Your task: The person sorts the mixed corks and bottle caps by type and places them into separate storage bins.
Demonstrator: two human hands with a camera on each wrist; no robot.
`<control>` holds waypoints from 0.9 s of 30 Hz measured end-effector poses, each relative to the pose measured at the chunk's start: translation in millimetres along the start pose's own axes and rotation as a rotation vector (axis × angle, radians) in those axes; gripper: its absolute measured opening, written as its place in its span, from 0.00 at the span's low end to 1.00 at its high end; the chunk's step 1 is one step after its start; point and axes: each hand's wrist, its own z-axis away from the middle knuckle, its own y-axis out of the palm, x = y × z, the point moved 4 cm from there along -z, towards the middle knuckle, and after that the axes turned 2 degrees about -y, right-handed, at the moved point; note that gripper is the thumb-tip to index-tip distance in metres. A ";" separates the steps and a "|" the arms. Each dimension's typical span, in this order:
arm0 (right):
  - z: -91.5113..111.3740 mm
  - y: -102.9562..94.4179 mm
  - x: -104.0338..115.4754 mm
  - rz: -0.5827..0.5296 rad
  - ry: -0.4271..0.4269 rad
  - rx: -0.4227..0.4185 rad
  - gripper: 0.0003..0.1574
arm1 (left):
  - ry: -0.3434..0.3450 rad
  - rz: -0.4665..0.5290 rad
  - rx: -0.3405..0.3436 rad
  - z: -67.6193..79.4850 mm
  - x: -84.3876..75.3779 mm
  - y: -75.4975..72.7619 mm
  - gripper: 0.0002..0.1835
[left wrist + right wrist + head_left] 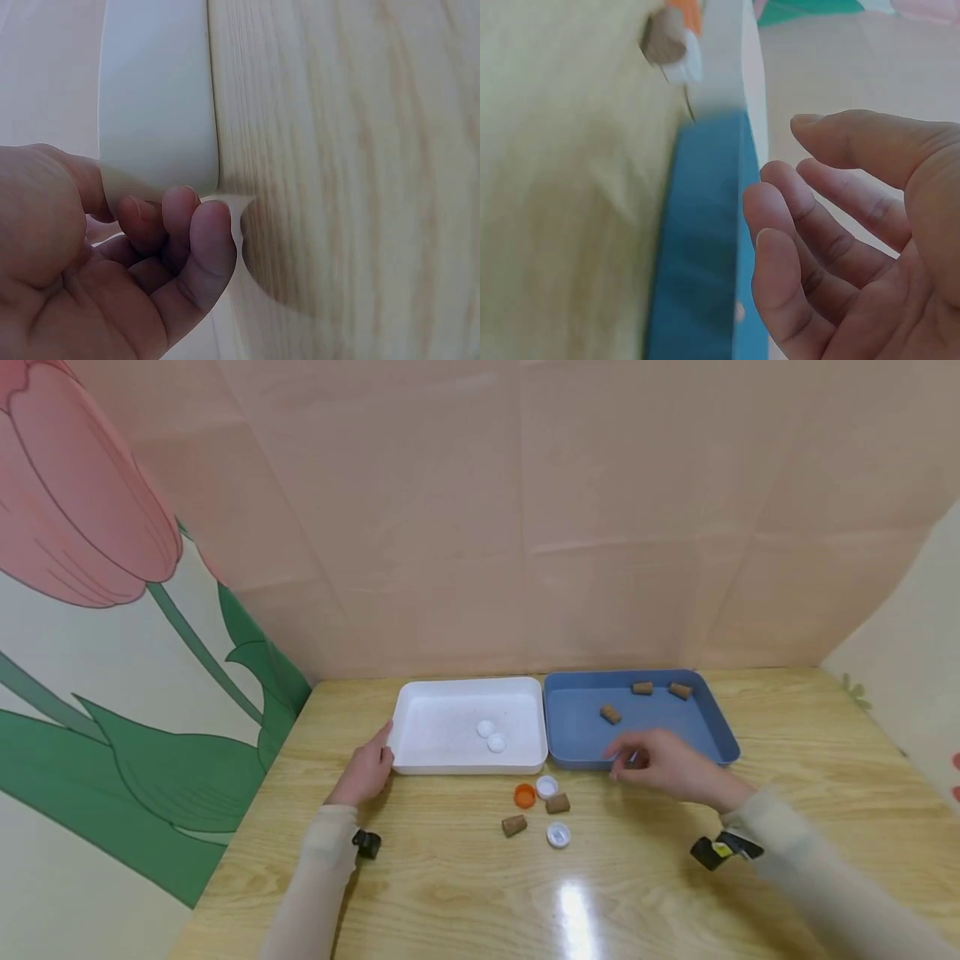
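Observation:
At the left end of the white tray [457, 768], my left hand [365, 770] holds the wall near its front corner. The left wrist view shows the thumb over the rim and the curled fingers [210, 240] against the outside. Two white bottle caps [497, 742] lie in this tray. My right hand [663, 764] hovers over the front rim of the blue tray [577, 735], holding nothing. Its fingers [772, 262] are loosely bent, with the thumb apart from them. Inside the blue tray are three brown corks [611, 714].
In front of the trays, on the wooden table [435, 877], lie an orange bottle cap [525, 796], a white cap [547, 787] close to a cork [558, 803], another cork [513, 825] and a second white cap [558, 835]. A draped backdrop [525, 527] rises behind.

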 end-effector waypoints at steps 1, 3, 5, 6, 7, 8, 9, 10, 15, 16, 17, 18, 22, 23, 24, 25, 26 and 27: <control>0.4 4.6 1.4 -0.012 -0.006 0.006 0.14 | 0.000 0.002 0.001 0.2 0.0 0.1 0.31; 1.0 13.8 4.6 -0.040 -0.017 0.023 0.13 | 0.001 0.005 0.001 0.6 0.1 0.3 0.31; 1.7 22.5 8.0 -0.066 -0.032 0.042 0.13 | 0.001 0.004 -0.001 0.7 0.5 0.6 0.31; 2.1 26.7 9.6 -0.079 -0.040 0.053 0.13 | 0.001 0.005 -0.002 0.8 0.7 0.7 0.31; 2.6 30.7 11.1 -0.094 -0.046 0.065 0.14 | -0.001 0.006 -0.003 0.9 0.9 0.7 0.31; 3.2 34.5 12.3 -0.115 -0.047 0.077 0.14 | -0.001 0.007 -0.003 0.7 1.2 0.7 0.31; 4.0 38.0 13.1 -0.133 -0.046 0.089 0.14 | -0.003 0.008 -0.003 0.6 1.4 0.8 0.31; 4.7 41.1 13.7 -0.149 -0.041 0.101 0.15 | -0.003 0.007 -0.002 0.6 1.7 0.9 0.31; 6.1 53.1 15.4 -0.187 -0.019 0.141 0.17 | 0.008 -0.004 -0.008 0.9 1.6 0.5 0.31; 5.9 55.2 15.5 -0.188 -0.018 0.146 0.17 | 0.008 -0.004 -0.009 1.0 1.5 0.3 0.31; 5.6 57.5 15.6 -0.191 -0.020 0.152 0.17 | 0.007 -0.004 -0.009 1.2 1.4 0.2 0.31; 5.3 59.8 15.6 -0.192 -0.023 0.158 0.17 | 0.009 -0.006 -0.008 1.3 1.5 0.3 0.31; 3.9 69.0 16.1 -0.194 -0.050 0.173 0.17 | -0.002 -0.002 -0.004 1.9 1.3 0.2 0.31; 3.6 71.2 16.4 -0.195 -0.058 0.178 0.17 | -0.001 -0.003 -0.003 2.0 0.9 0.2 0.31; 3.2 73.1 17.0 -0.189 -0.068 0.181 0.17 | 0.000 -0.003 -0.003 1.8 0.9 0.3 0.31; 2.8 75.0 17.5 -0.189 -0.074 0.185 0.17 | -0.004 -0.002 -0.003 2.1 0.4 0.2 0.31; 2.6 76.8 17.9 -0.189 -0.073 0.191 0.17 | -0.004 -0.002 -0.003 2.3 -0.1 0.1 0.31; 2.3 78.4 18.4 -0.196 -0.068 0.198 0.17 | -0.003 -0.002 -0.004 2.3 -0.3 0.1 0.31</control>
